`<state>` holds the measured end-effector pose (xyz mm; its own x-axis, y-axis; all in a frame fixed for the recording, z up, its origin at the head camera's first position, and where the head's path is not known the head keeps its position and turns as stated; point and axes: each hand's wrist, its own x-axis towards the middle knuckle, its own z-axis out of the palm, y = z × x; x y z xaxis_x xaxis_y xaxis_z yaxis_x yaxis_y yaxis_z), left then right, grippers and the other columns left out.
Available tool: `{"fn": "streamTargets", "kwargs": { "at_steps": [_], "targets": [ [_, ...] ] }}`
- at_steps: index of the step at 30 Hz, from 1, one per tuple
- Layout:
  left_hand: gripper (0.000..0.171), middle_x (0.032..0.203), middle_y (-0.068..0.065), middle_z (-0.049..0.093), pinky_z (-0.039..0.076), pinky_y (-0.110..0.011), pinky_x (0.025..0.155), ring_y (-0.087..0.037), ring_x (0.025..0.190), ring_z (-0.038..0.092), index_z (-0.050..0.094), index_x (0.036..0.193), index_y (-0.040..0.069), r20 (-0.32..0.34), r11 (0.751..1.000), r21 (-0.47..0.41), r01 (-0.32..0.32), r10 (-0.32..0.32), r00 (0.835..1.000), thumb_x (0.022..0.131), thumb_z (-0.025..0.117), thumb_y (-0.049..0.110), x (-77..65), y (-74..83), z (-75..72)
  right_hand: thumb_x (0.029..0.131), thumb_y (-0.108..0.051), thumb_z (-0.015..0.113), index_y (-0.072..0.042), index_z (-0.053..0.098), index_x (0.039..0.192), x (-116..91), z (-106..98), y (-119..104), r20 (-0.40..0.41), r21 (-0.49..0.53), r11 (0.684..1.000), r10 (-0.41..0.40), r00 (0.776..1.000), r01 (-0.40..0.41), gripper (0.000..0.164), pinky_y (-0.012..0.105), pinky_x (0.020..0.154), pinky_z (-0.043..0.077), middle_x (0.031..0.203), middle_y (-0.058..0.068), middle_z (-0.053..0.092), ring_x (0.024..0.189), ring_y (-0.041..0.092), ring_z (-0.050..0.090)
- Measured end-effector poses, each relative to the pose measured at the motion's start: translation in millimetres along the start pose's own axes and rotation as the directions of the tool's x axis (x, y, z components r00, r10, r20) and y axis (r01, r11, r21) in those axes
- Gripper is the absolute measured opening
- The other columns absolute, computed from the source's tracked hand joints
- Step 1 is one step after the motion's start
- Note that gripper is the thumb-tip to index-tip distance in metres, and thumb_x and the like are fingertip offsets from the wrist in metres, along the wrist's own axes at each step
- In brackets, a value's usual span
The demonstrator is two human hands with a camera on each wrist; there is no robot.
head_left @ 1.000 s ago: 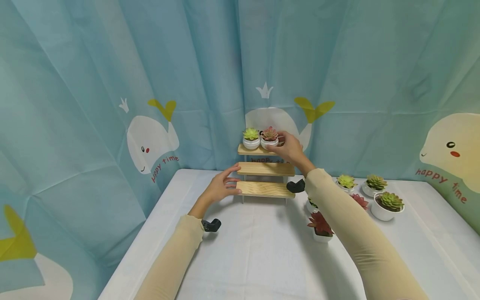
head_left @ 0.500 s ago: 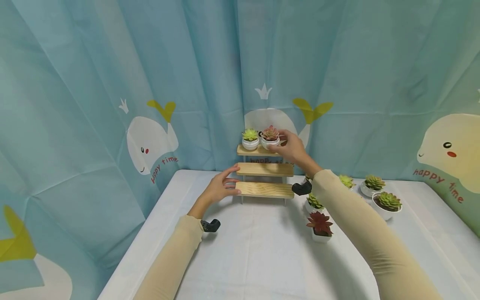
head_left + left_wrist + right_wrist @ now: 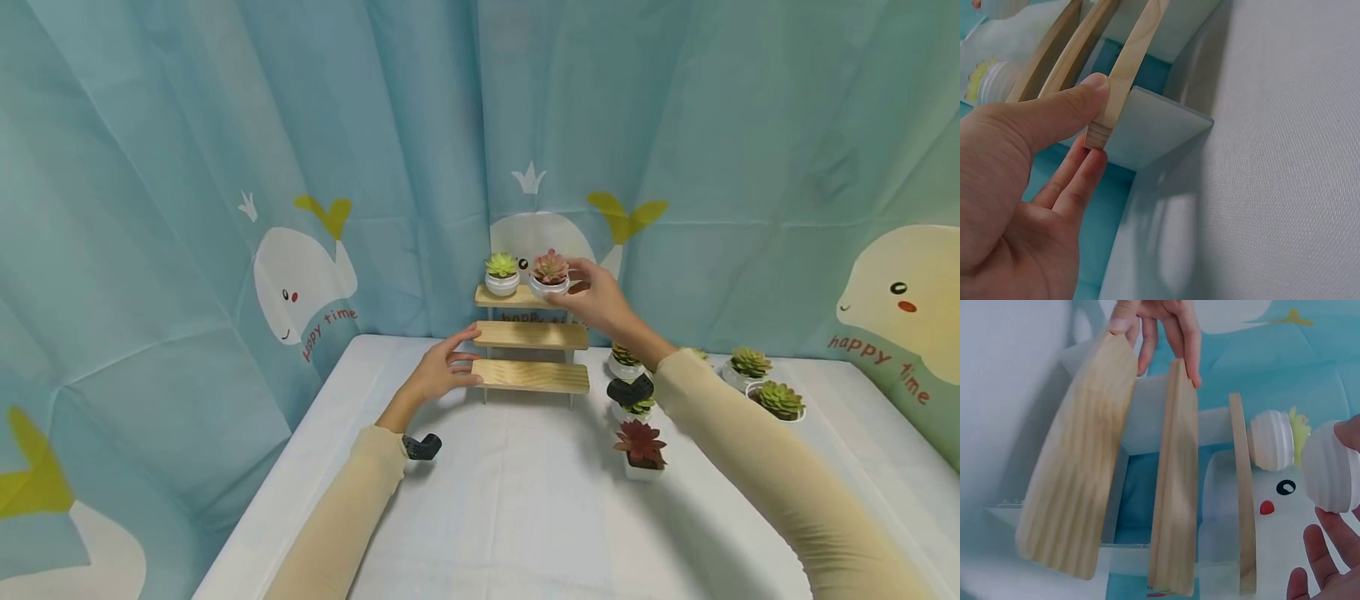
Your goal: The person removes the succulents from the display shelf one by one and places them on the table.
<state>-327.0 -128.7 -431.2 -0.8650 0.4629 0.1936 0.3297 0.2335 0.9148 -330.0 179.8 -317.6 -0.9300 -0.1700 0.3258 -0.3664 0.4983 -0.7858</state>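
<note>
My right hand (image 3: pixel 606 302) holds a pink succulent in a small white ribbed pot (image 3: pixel 550 275) over the right part of the top board. In the right wrist view, a gap separates this white pot (image 3: pixel 1330 467) from the board's face. A lime-green succulent (image 3: pixel 502 275) in a similar pot stands at the left end of the same board. The three-tier wooden shelf stand (image 3: pixel 531 377) has pale boards on clear side panels. At its left end, my left hand (image 3: pixel 433 377) pinches the lowest board (image 3: pixel 1124 75) between thumb and fingertips, as the left wrist view shows.
To the right of the stand are a dark red succulent (image 3: pixel 641 448) in a square pot and green succulents (image 3: pixel 625 357) partly behind my right wrist. Further right sit more potted green succulents (image 3: pixel 778 402). A blue whale-print curtain (image 3: pixel 420 167) hangs behind the white-covered table (image 3: pixel 487 500).
The pink succulent has moved right, away from the lime-green one, and up slightly in my right hand. My left hand has stayed at the stand's left end.
</note>
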Motion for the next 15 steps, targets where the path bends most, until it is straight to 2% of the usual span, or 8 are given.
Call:
{"fn": "streamTargets", "kwargs": {
  "at_steps": [7,15],
  "targets": [
    [0.084,0.169,0.006,0.024,0.054,-0.038,0.105,-0.032,0.133,0.056,0.042,0.157,0.012,0.002,1.0,0.0,0.006,-0.006,1.0,0.085,0.079,-0.008,0.9,-0.1,1.2,0.093,-0.024,0.079,-0.008,0.05,0.149,-15,-6,2,0.026,0.0,1.0,-0.027,0.999,0.027,0.066,0.044,0.087,0.056,0.135,0.018,0.061,0.112,0.034,0.06],
    [0.083,0.17,0.003,0.023,0.055,-0.039,0.104,-0.034,0.133,0.055,0.042,0.157,0.01,0.002,1.0,-0.008,-0.013,0.013,1.0,0.085,0.079,-0.009,0.7,-1.4,0.2,0.093,-0.025,0.079,-0.01,0.053,0.147,-38,-16,9,0.05,-0.011,0.996,-0.089,0.995,0.09,0.062,0.045,0.09,0.053,0.133,0.016,0.061,0.11,0.031,0.06]
  ]
}}
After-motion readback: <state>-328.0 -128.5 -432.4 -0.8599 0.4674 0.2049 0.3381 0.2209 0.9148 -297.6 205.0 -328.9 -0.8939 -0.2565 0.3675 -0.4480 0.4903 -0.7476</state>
